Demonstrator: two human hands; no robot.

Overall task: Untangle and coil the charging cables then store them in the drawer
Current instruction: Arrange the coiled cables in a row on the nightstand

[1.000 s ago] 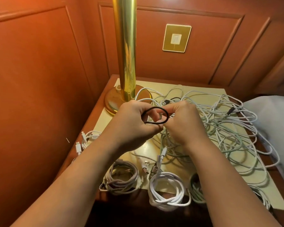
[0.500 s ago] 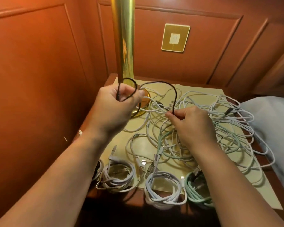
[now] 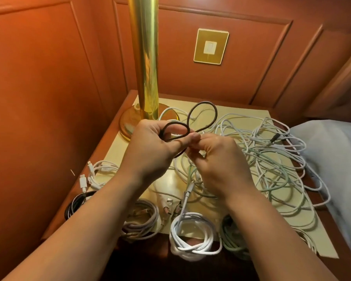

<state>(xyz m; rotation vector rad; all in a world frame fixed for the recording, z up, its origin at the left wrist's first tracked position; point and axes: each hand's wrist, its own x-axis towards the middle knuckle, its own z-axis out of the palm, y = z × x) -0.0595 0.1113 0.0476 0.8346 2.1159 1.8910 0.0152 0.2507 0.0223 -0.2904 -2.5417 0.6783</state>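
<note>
A dark cable forms two loops above the nightstand. My left hand holds the smaller loop between thumb and fingers. My right hand pinches the same cable where the larger loop crosses, right beside the left thumb. Under my hands and to the right lies a tangle of white and pale green cables. Along the near edge sit coiled cables: a black coil, a grey coil, a white coil and a green coil. A loose white bundle lies at the left. No drawer is in view.
A gold lamp column rises from its round base at the nightstand's back left. Red wood panels close in the left and back, with a gold wall switch. White bedding borders the right side. A yellow mat covers the top.
My hands came back together in front of the lamp base. The dark cable's long arc between them has folded into a second loop beside the one in my left hand.
</note>
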